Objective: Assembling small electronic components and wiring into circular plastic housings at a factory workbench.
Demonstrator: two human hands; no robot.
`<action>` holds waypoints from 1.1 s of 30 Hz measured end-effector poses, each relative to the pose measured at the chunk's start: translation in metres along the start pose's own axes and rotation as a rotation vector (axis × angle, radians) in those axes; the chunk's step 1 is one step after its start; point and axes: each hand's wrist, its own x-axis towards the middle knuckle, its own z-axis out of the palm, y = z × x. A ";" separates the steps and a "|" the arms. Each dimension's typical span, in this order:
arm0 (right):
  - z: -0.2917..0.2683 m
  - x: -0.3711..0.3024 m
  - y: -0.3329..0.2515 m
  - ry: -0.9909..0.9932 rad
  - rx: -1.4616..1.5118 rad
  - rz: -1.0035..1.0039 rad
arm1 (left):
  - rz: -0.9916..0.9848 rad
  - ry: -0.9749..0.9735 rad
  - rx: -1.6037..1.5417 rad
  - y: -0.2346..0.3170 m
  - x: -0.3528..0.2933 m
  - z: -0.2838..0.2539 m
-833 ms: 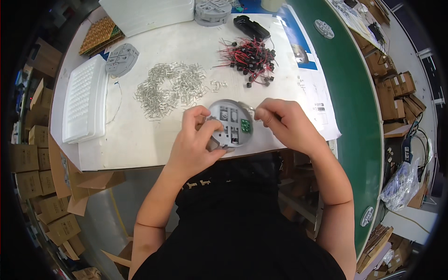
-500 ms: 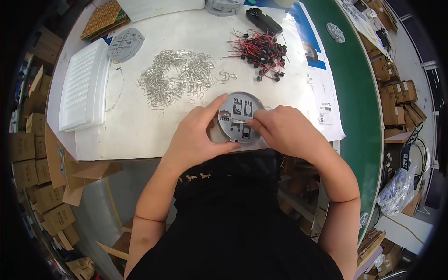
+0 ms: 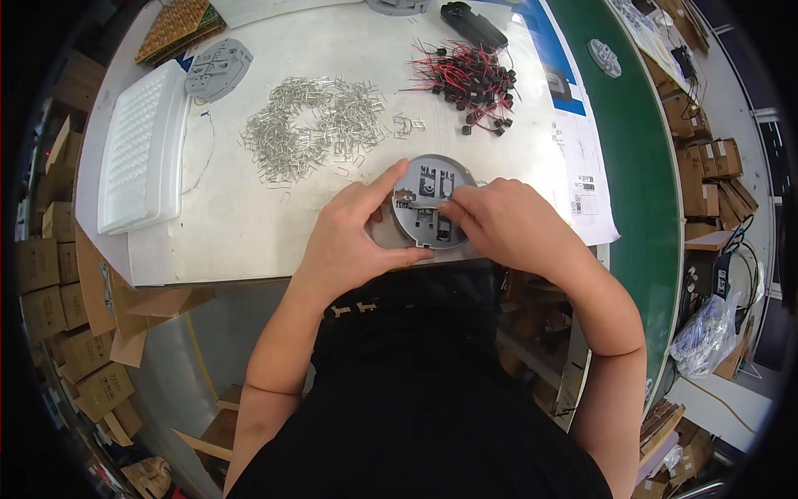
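Note:
A round grey plastic base [image 3: 432, 200] lies at the near edge of the white table [image 3: 249, 224]. My left hand [image 3: 353, 237] grips its left rim, index finger stretched over the top edge. My right hand [image 3: 507, 224] rests on its right side, fingertips pinched on a small part pressed into the middle of the base; the part is mostly hidden. Just beyond the base lies a heap of small silver metal clips [image 3: 312, 125].
A pile of red-and-black wired parts [image 3: 470, 79] lies at the back right. A white ribbed tray [image 3: 141, 150] stands at the left, another grey round base [image 3: 218, 66] behind it. A green belt [image 3: 644, 150] runs along the right. Cardboard boxes line both sides.
My right hand has come down from the base's upper right onto its middle. The green piece seen on the base earlier is hidden now. The view has shifted toward the table.

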 end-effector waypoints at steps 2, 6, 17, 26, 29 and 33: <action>0.000 0.000 0.001 -0.002 0.002 -0.003 | 0.000 0.000 0.005 0.000 0.000 0.000; -0.001 0.001 0.001 -0.013 0.012 -0.005 | 0.002 0.001 0.021 0.000 0.000 0.001; -0.011 0.008 -0.022 -0.084 -0.051 0.073 | 0.031 0.025 0.049 -0.002 -0.001 0.004; -0.020 0.007 -0.031 -0.050 -0.143 0.003 | 0.036 0.025 0.071 0.000 -0.004 0.002; -0.014 0.008 -0.030 -0.069 -0.152 0.018 | 0.023 -0.009 0.067 0.000 -0.004 0.001; -0.009 0.004 -0.020 -0.048 -0.130 0.043 | 0.024 0.027 0.084 -0.002 -0.002 0.004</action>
